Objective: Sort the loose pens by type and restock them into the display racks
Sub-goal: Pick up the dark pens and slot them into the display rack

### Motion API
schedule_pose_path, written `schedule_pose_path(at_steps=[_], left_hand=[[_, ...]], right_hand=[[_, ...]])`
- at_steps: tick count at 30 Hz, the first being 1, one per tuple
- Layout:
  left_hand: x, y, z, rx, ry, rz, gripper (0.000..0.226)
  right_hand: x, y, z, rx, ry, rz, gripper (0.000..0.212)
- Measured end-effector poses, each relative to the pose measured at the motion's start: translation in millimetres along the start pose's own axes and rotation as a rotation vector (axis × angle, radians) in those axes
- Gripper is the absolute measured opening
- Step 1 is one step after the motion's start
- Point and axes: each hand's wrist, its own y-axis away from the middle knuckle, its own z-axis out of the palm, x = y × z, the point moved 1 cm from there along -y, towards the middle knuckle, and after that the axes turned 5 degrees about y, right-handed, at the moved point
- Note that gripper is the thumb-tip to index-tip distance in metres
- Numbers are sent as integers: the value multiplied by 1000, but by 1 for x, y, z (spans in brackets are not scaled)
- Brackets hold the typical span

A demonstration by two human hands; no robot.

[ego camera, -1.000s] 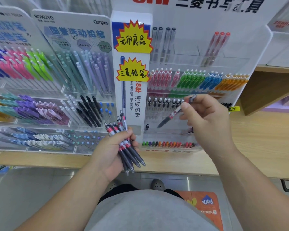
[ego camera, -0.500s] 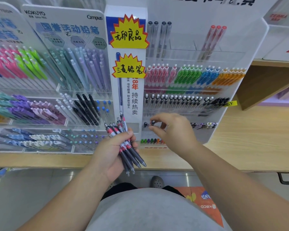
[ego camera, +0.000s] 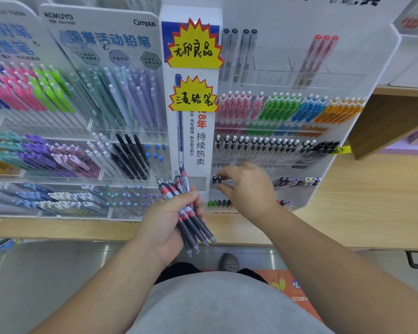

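Observation:
My left hand (ego camera: 165, 221) grips a bundle of several grey-barrelled pens (ego camera: 191, 218) with red-and-white labels, tips pointing down and right. In front of the right clear display rack (ego camera: 343, 121), my right hand (ego camera: 249, 189) reaches into its lower left slot. Forefinger and thumb pinch the black top of a pen (ego camera: 219, 179) standing there, right beside another black-topped pen (ego camera: 214, 180). The barrels of both are hidden inside the slot.
Rows of pink, green, blue and orange pens (ego camera: 285, 109) and black-clipped pens (ego camera: 263, 143) fill the rack above my right hand. The Kokuyo rack (ego camera: 121, 104) of pastel pencils stands at the left. Both racks stand on a wooden shelf (ego camera: 362, 201).
My right hand carried a single pen from the air down into the rack's lower left slot, where it now stands beside another. The left hand and its bundle stayed in place.

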Motion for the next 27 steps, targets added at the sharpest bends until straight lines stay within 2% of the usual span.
schedule_pose_path(at_steps=[8, 11, 13, 16, 17, 19, 21, 22, 27], left_hand=[[-2, 3, 2, 5, 1, -10, 13], [-2, 3, 4, -2, -29, 1, 14], [-1, 4, 5, -29, -71, 5, 18], [2, 5, 8, -83, -156, 19, 20], [2, 5, 10, -99, -190, 25, 18], [1, 4, 16, -119, -274, 35, 12], [-2, 1, 23, -128, -365, 50, 6], [-4, 0, 27, -138, -416, 57, 6], [-13, -3, 40, -213, -605, 56, 13]], right_hand=[[-1, -1, 7, 14, 38, 26, 19], [0, 0, 6, -55, 45, 30, 35], [2, 3, -5, -74, -34, 46, 40], [3, 11, -33, 38, -125, 82, 23], [2, 14, -42, 61, -192, 135, 16], [-3, 16, -61, -4, -488, 314, 5], [-10, 17, -74, -125, -805, 457, 10], [-11, 18, -79, -168, -890, 488, 11], [-10, 25, -82, -199, -1000, 560, 13]])
